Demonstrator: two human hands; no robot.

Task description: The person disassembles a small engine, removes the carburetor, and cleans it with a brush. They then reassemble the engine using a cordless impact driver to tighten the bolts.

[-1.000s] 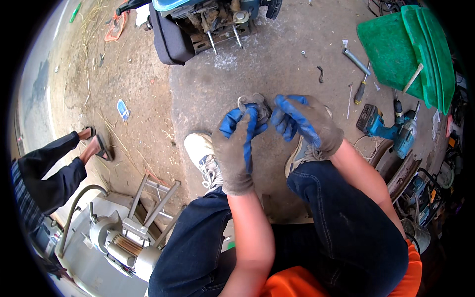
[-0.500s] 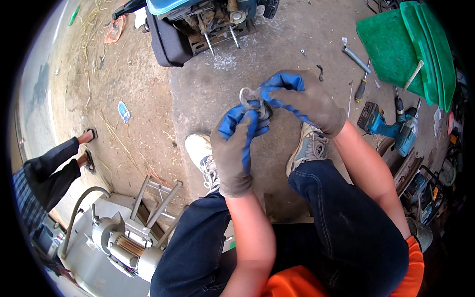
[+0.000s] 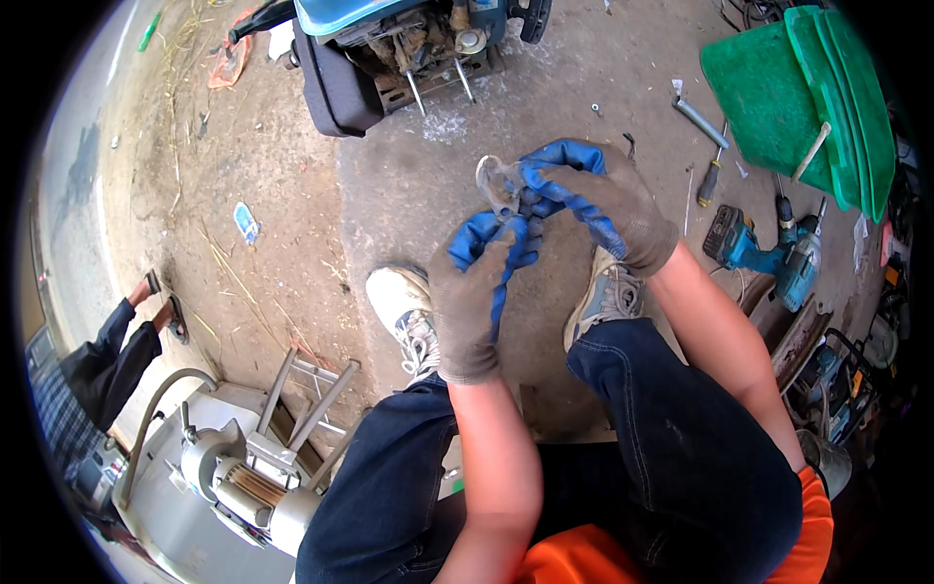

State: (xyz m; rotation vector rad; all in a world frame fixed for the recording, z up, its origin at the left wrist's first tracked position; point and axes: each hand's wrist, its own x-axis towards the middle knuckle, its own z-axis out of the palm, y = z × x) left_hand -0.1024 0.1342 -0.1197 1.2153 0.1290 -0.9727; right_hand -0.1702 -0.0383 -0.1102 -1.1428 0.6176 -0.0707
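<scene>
A small grey part with a looped top (image 3: pixel 499 183) is up between my hands, above the concrete; its exact shape is unclear. My right hand (image 3: pixel 600 204), in a grey glove with blue coating, has its fingers curled and pinched on the part from the right. My left hand (image 3: pixel 477 277), gloved alike, is closed just below it with fingertips at the part's lower end, partly hiding it. My white sneakers (image 3: pixel 394 297) stand beneath on either side.
An engine machine (image 3: pixel 399 44) stands ahead. Right lie a green plastic piece (image 3: pixel 754 92), a screwdriver (image 3: pixel 709 185), a metal tube (image 3: pixel 699 120), power tools (image 3: pixel 798 263) and clutter. Left are a metal machine (image 3: pixel 243 472) and another person's legs (image 3: pixel 112 355).
The part has been raised away from me. My right hand has moved up onto it and closed round it. The other person's legs have shifted slightly.
</scene>
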